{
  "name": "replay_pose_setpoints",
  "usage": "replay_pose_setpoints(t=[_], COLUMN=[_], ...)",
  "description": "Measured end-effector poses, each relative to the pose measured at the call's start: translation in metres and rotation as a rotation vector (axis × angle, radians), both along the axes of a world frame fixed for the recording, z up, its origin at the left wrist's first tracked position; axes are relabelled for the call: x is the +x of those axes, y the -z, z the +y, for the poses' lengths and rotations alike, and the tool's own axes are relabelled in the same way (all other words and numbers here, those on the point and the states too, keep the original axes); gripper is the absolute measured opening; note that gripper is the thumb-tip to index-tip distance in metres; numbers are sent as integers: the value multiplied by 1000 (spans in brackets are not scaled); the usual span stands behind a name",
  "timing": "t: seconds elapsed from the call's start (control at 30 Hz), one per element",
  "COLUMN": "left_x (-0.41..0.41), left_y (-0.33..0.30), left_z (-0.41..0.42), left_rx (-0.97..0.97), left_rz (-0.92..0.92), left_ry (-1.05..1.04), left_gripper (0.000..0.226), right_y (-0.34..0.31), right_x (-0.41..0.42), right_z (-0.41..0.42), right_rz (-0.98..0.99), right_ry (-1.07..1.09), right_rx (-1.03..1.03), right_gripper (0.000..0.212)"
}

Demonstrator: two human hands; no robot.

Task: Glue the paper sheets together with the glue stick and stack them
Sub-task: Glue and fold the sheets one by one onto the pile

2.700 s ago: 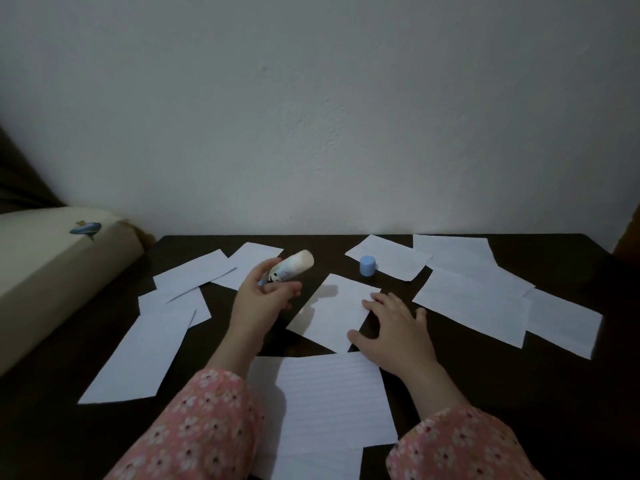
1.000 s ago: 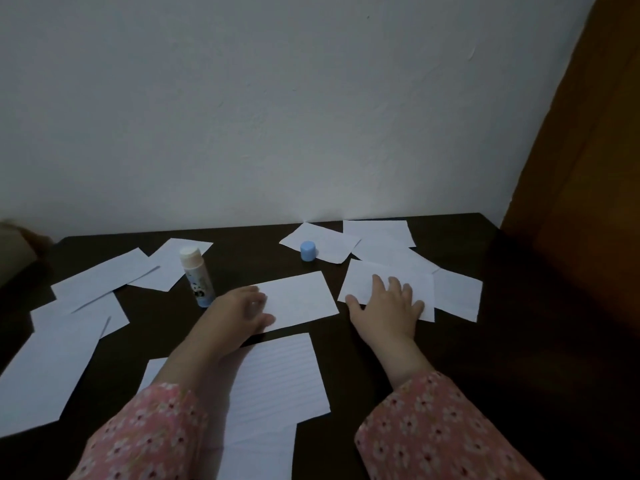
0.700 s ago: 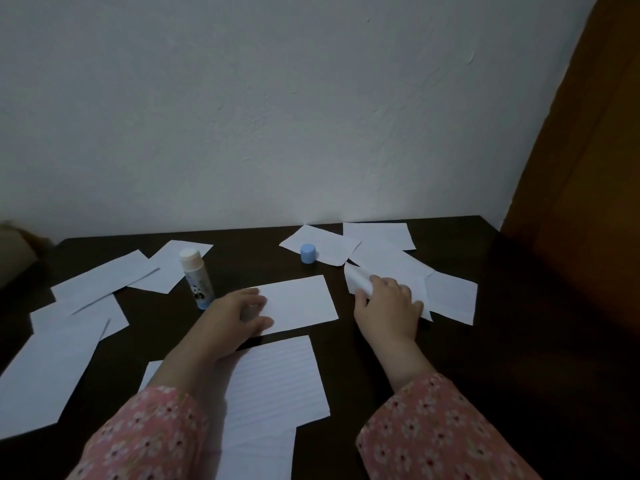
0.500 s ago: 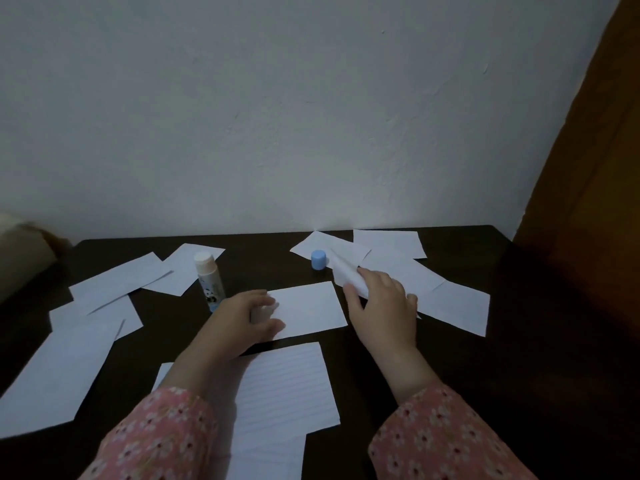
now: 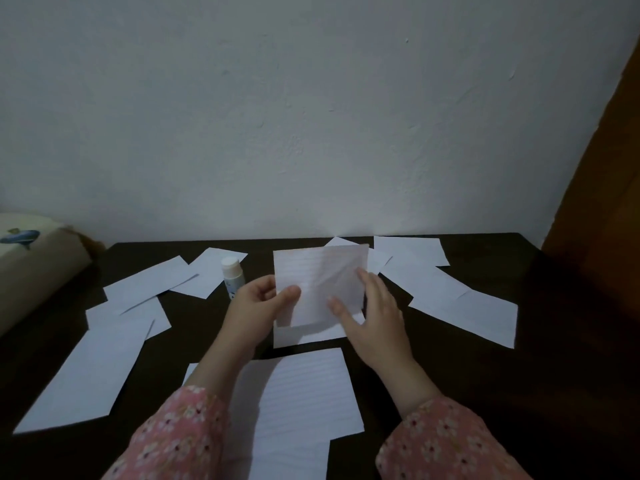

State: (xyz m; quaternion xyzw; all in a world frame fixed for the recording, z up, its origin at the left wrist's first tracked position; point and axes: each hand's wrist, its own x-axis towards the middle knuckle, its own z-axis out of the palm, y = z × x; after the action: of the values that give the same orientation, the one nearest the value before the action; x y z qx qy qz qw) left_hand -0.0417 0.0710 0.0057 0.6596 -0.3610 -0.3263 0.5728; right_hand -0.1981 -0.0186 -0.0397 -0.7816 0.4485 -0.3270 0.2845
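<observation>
Both hands are up on a lined sheet [image 5: 320, 282], lifted off the dark table [image 5: 561, 341] and tilted toward the camera. The left hand [image 5: 258, 304] pinches its left edge, thumb on the front face. The right hand [image 5: 372, 315] has its fingers fairly straight along the sheet's right side, thumb on the front near the lower edge. Directly under the held sheet lies another sheet [image 5: 311, 336] flat on the table. Just left of the held sheet stands the glue stick [image 5: 232, 277], upright and uncapped. Nearer the person than the held sheet sits a larger lined sheet [image 5: 304, 400].
</observation>
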Motion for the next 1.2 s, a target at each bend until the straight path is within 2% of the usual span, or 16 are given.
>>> replay_pose_setpoints(t=[0.07, 0.17, 0.27, 0.33, 0.43, 0.53, 0.63, 0.9, 1.2], left_x=[4, 9, 11, 11, 10, 11, 11, 12, 13], left_y=[2, 8, 15, 21, 30, 35, 35, 39, 44], left_z=[2, 2, -1, -4, -6, -8, -8, -10, -13], left_rx=[20, 42, 112, 184, 241, 268, 287, 271, 282], left_rz=[19, 15, -134, -300, -427, -463, -466, -466, -503], left_ry=[1, -29, -110, -162, -191, -206, -212, -235, -235], left_gripper=[25, 28, 34, 38, 45, 52, 57, 53, 29], right_y=[4, 3, 3, 5, 10, 12, 14, 16, 16], right_x=[-2, -4, -3, -1, -1, 0, 2, 5, 6], right_z=[-8, -12, -12, -12, -14, -13, -13, -16, -18], right_rz=[-141, -283, -340, -289, -116, 81, 181, 250, 261], right_ry=[34, 64, 110, 140, 174, 204, 222, 251, 251], right_rx=[116, 167, 189, 187, 130, 33, -3, -5, 3], right_gripper=[68, 52, 40, 37, 31, 31, 30, 30, 30])
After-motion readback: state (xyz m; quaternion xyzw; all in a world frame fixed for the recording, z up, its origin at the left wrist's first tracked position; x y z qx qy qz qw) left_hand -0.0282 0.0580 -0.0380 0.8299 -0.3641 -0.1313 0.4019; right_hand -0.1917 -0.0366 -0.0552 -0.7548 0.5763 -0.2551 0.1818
